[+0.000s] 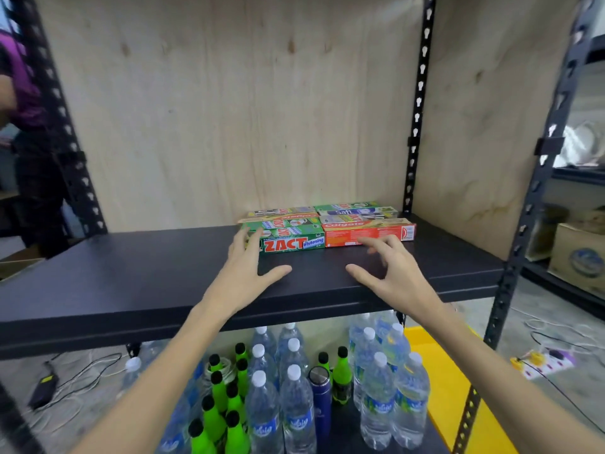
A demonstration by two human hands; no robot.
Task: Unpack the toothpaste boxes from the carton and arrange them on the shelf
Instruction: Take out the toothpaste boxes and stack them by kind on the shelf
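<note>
At the far left edge, partly hidden behind a black perforated shelf upright (54, 103), stands another person in a purple top (19, 77). A dark shelf board (131, 273) spans the frame, backed by a pale plywood panel (229, 109).

The person's left hand (253, 273) reaches over the shelf, palm down, fingers (245, 244) spread loosely and thumb held out to the right. The fingertips overlap the left end of a green ZACT whitening toothpaste box (291, 244); whether they press on it or hover just above cannot be told. The hand grips nothing.

The toothpaste boxes lie flat in a tight cluster toward the back right of the shelf, in two side-by-side columns. Behind the front ZACT box lie more green and beige boxes (281, 221). To its right, touching end to end, lies a red Colgate box (370, 233), with a white and purple Safi box (357, 212) among those behind it.

The right hand (389, 273) hovers just in front of the Colgate box, fingers (379, 245) curled and apart, thumb pointing left toward the other hand. It holds nothing, and contact with the box cannot be confirmed.

On the lower shelf stand green bottles with black caps (222, 404), clear water bottles with white caps (294, 398), and a dark blue flask (322, 398). A cardboard carton (579, 257) sits on a neighbouring rack at far right.
</note>
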